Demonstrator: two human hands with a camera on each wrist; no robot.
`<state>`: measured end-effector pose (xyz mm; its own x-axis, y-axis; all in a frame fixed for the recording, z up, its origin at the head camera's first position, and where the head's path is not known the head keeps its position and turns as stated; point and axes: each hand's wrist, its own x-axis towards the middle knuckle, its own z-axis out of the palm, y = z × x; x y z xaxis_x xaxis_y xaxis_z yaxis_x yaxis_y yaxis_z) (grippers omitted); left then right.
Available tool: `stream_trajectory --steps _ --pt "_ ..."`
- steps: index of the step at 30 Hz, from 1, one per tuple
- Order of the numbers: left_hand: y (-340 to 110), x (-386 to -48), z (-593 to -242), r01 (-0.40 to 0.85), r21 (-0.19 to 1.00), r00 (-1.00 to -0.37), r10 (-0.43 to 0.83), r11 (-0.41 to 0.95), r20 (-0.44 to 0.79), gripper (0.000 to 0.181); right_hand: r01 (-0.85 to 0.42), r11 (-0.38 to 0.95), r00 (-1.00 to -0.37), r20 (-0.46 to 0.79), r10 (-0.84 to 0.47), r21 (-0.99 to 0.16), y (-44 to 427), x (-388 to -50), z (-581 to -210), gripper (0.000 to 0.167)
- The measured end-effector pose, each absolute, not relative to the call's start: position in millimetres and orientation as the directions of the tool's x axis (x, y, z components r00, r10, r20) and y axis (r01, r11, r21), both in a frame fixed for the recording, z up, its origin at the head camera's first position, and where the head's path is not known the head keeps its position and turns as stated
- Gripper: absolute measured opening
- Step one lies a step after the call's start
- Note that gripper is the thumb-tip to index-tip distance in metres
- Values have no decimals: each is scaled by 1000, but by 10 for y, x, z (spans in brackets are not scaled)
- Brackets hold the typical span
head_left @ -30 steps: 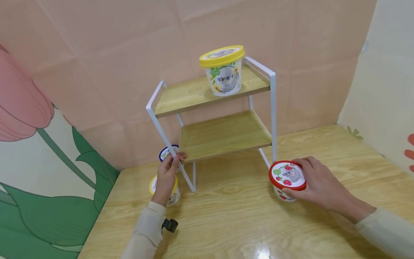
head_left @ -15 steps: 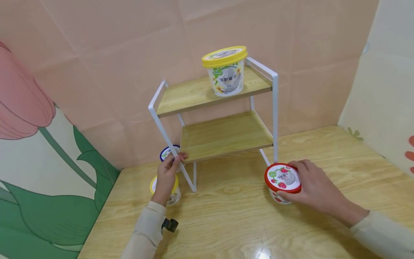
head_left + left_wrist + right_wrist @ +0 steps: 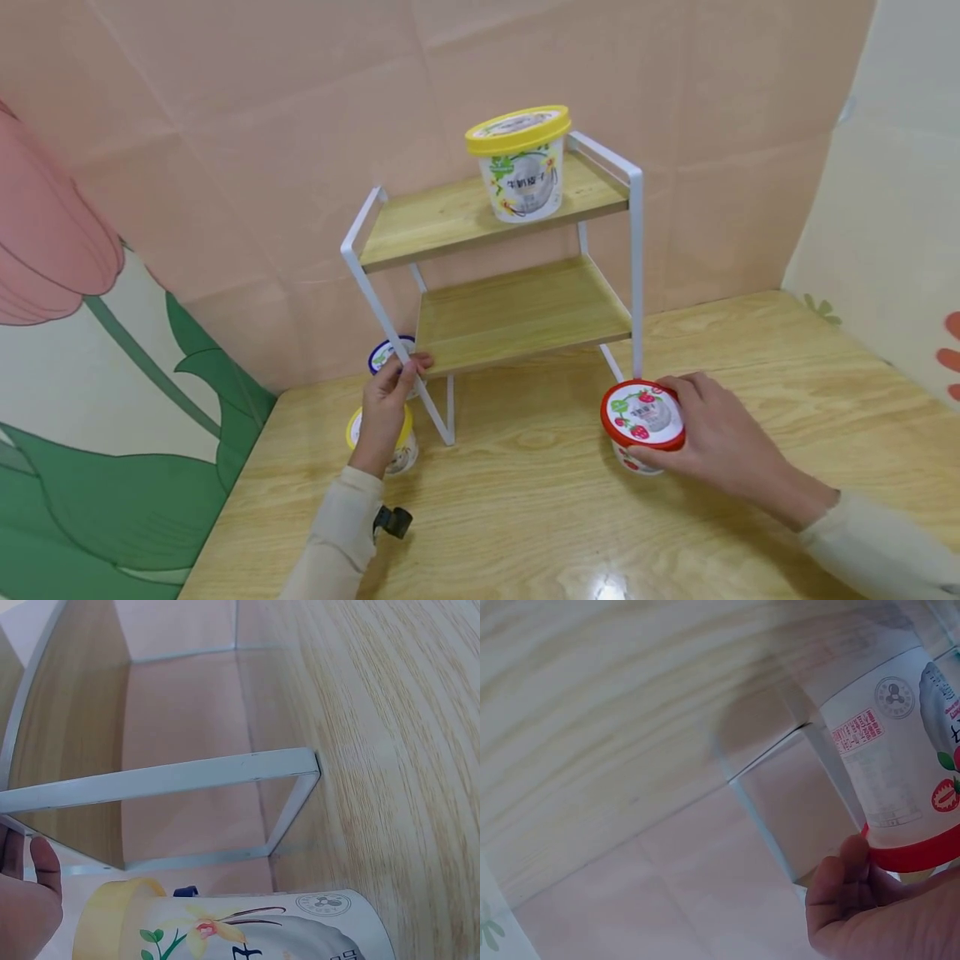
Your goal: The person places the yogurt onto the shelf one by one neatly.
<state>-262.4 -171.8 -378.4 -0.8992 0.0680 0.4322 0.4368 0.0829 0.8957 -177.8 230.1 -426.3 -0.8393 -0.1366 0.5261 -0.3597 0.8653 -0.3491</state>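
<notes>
A two-tier shelf with wooden boards [image 3: 517, 312] and a white metal frame stands on the table. My left hand [image 3: 384, 417] grips its left front leg beside the lower board. To the right, my right hand [image 3: 723, 454] holds an ice cream tub with a red lid [image 3: 641, 412], fingers and thumb around the lid's rim. This tub is near the shelf's right front leg; I cannot tell whether its base touches the table. In the right wrist view, the tub's white side [image 3: 885, 765] shows strawberry prints.
A yellow-lidded tub [image 3: 528, 183] stands on the top board. Left of the shelf, another yellow-lidded tub [image 3: 405, 457] and a blue-lidded tub [image 3: 382, 356] are partly hidden by my left hand. A pink backdrop [image 3: 262, 167] rises behind the table [image 3: 540, 517].
My right hand has carried the red-lidded tub a short way left and slightly nearer to me. The left hand keeps its grip on the shelf leg, which stays in place.
</notes>
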Motion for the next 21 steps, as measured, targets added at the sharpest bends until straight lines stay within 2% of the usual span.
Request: stream_trajectory --steps 6,12,17,21 --pt "-1724 -2626 -3782 435 897 -900 72 81 430 34 -366 868 -829 542 -141 -335 2237 -1766 -4266 90" --pt "-1721 -2618 -3773 435 897 -900 67 75 431 32 -362 892 -800 581 -148 -271 2212 -1771 -4271 93" --pt "-1724 -2610 -3778 423 903 -906 65 82 418 33 -326 907 -821 556 -132 -266 2219 -1734 -4252 96" --pt "-1719 -2615 -3776 438 895 -899 71 83 433 34 -355 882 -832 536 -147 -310 2298 -1738 -4213 95"
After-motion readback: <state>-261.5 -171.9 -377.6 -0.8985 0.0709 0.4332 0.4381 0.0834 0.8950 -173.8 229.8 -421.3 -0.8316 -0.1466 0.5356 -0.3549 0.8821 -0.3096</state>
